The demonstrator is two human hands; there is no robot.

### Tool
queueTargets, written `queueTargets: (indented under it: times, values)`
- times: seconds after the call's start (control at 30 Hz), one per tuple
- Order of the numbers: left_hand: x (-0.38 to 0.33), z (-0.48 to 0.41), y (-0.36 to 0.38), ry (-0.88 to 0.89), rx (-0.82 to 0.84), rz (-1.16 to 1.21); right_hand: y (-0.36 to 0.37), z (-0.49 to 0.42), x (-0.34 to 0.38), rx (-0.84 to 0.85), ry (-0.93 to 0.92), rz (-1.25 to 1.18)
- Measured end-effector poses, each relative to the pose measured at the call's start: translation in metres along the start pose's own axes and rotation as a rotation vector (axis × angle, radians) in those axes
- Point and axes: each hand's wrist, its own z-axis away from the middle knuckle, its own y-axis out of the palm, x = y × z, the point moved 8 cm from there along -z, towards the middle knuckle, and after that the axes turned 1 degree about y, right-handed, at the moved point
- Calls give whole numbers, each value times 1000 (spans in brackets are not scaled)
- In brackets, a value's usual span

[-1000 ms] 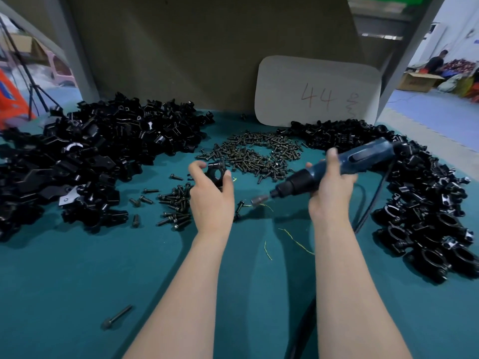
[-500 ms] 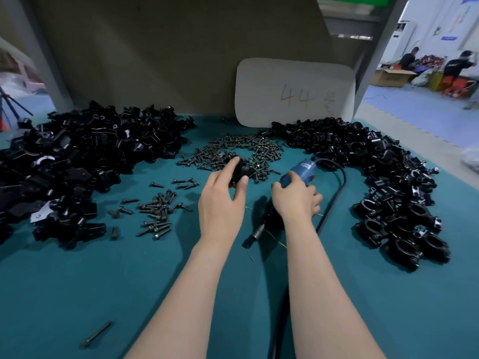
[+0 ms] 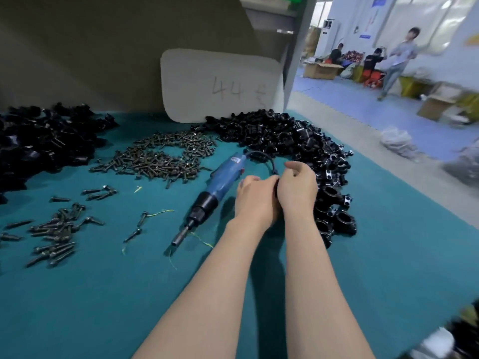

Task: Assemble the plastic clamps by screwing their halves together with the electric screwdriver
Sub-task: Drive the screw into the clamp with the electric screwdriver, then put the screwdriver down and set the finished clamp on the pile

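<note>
Open teal mat [image 3: 90,294] lies in front, between loose screws [image 3: 166,159] at left and the clamp pile [image 3: 305,143] along the right edge. The electric screwdriver [image 3: 220,185] lies just left of the left hand [image 3: 255,200], which with the right hand [image 3: 298,189] curls round a mostly hidden clamp [image 3: 276,187]. Moments ago the right hand gripped the screwdriver.

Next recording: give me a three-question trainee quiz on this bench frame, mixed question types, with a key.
1. True or false: the screwdriver lies on the table; neither the left hand nor the right hand holds it.
2. Which number is on the card? A) 14 B) 44 C) 74
3. Fill in: seen by the person, the big screw pile lies to the screwdriver's ___.
Key: 1 true; 2 B; 3 left.
</note>
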Motion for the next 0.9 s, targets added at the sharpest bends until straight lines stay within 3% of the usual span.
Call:
queueTargets:
  times: [0.1,0.2,0.23,0.3,0.4,0.47,0.57,0.7,0.8,0.9]
  values:
    - [-6,-3,29,46,237,-210,-6,-6,-4,-33,-18,-14]
    - [-9,-8,31,49,349,-173,0,-13,-2,-36,-37,1]
    - [-8,-12,25,43,327,-103,4,-16,0,-32,-42,12]
    - [0,-24,1,3,113,178,12,-26,5,-22,-54,32]
    - [35,-42,-35,-194,-328,649,31,-49,9,22,-59,89]
    - [51,-55,-36,-331,-437,893,52,-66,12,92,-65,176]
    - [55,-77,-25,-419,-453,1059,86,-88,13,220,-11,318]
    - [54,-100,-17,-428,-430,1057,113,-108,-8,311,154,393]
    - [53,-108,-13,-441,-396,1033,120,-111,-17,244,172,447]
    - [54,-108,-13,-433,-410,1016,113,-111,-12,99,172,296]
